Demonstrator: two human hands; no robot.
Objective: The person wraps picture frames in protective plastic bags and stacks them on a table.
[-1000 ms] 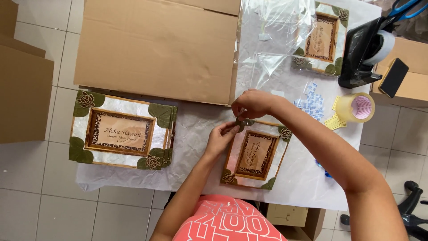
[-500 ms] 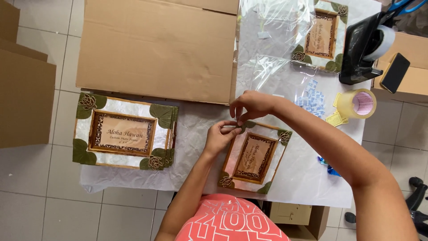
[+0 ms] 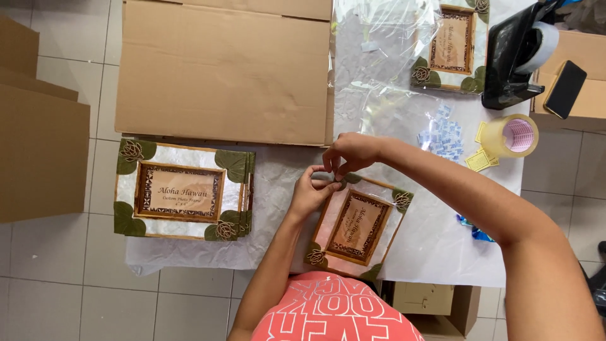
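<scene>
The picture frame lies tilted on the white paper, near the person's body. Both hands meet at its far left corner. The left hand pinches the frame's edge there, and the right hand has its fingertips closed together just above the same corner. A stack of frames lies to the left.

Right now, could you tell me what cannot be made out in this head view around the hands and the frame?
- What the left hand and right hand pinch at the photo frame's top corner: hidden by the fingers.
- Frame's near edge: hidden by the person's red shirt.
- Tape dispenser and bagged frame: cut by the top edge.
- Small blue packets: too small to identify.
</scene>
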